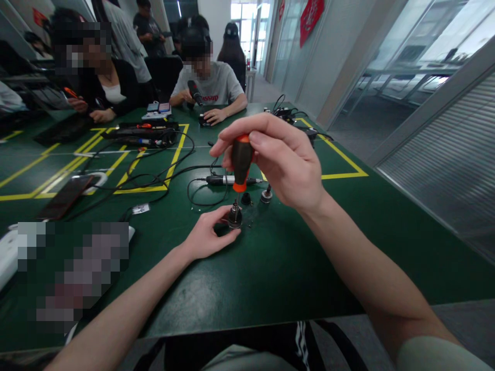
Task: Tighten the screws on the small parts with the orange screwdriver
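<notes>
My right hand [282,159] is closed round the handle of a black and orange screwdriver [243,164], held nearly upright with its shaft pointing down. The tip meets the top of a small round dark metal part [234,217] on the green table. My left hand [212,234] pinches that part between thumb and fingers from the left. Just behind stand a small black cap-like piece [246,198] and a second round metal part [266,195]. A few tiny bits, perhaps screws [250,224], lie to the right of the held part.
A pen-shaped tool with a cable [220,180] lies behind my hands. Cables, a phone [65,197] and a tag [141,208] are at the left. Across the green table [294,268] two people work, one holding a power tool [194,93]; a black tool tray [141,133] lies nearby.
</notes>
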The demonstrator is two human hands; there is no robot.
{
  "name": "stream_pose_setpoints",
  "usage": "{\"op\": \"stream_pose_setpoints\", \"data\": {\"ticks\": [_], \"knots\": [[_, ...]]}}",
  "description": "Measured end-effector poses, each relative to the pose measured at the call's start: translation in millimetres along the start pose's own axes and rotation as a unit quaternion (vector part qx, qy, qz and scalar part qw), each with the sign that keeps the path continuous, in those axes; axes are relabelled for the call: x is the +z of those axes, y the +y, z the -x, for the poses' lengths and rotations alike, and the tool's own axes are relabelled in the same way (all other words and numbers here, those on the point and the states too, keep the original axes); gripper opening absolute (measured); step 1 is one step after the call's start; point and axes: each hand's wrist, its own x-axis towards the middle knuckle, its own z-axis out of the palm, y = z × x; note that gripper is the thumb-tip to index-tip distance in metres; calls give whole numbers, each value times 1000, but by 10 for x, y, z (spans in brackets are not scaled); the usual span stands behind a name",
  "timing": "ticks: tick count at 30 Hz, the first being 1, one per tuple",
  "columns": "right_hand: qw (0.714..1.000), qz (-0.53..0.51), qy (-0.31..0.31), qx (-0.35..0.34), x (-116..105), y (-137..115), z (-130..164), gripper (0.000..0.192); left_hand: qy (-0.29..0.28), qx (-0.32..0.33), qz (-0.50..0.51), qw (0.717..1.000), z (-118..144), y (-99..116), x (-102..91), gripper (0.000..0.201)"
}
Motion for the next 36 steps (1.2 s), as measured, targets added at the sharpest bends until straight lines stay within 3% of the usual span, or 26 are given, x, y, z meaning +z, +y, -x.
{"op": "stream_pose_setpoints", "data": {"ticks": [6,10,16,18,26,31,36], "knots": [[999,8,28,-23,29,62,8,33,1,8,3,1000,-1,-6,4,42],[998,22,58,13,34,69,8,27,4,15,2,1000,-4,-21,8,43],[991,-132,37,6,75,47,15,16,-9,8,24,1000,-12,-32,31,45],[989,-146,34,15,84,45,21,18,-19,5,37,999,-19,-38,47,49],[998,-20,61,-18,26,69,22,24,-32,9,37,999,-27,-76,78,57],[995,-92,38,10,24,30,26,22,-17,3,43,999,-2,-90,69,67],[994,-95,33,47,26,62,14,36,-21,4,19,1000,9,-97,51,58]]}}
